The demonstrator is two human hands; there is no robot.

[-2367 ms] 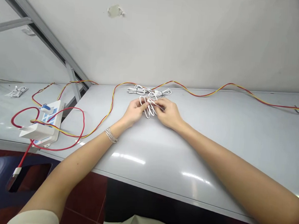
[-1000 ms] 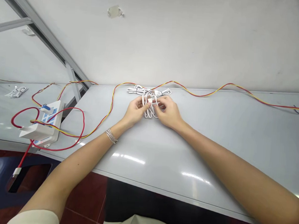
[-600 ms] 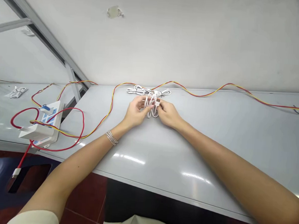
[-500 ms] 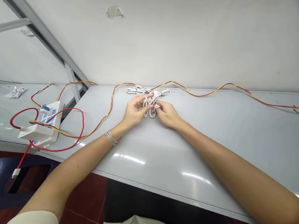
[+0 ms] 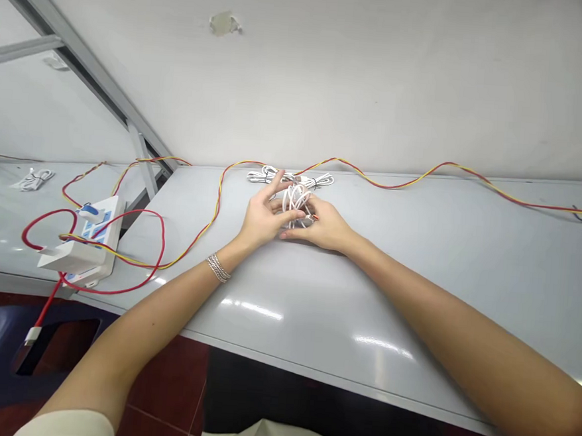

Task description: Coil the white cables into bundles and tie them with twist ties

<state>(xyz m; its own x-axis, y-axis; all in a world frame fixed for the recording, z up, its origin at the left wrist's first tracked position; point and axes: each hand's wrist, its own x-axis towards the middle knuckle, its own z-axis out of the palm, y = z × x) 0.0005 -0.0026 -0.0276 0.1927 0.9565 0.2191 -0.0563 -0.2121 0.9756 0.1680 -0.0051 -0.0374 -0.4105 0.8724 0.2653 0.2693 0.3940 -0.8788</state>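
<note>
Pale wall [image 5: 380, 85] backs the grey table [image 5: 290, 297] I'm watching from afar. At its 12 o'clock side I have 1 coiled white cable [image 5: 296, 197], held between the left hand [image 5: 262, 217], index finger raised and thumb across the loops, and the right hand [image 5: 326, 226], cupped around it. I'd judge a light, even pinch best, so no loop springs loose. Around the coil I count 3 tied bundles: the left bundle [image 5: 258, 176] at 10 o'clock, the right bundle [image 5: 322, 180] at 1 o'clock, the far bundle [image 5: 32, 180] at 9 o'clock.
</note>
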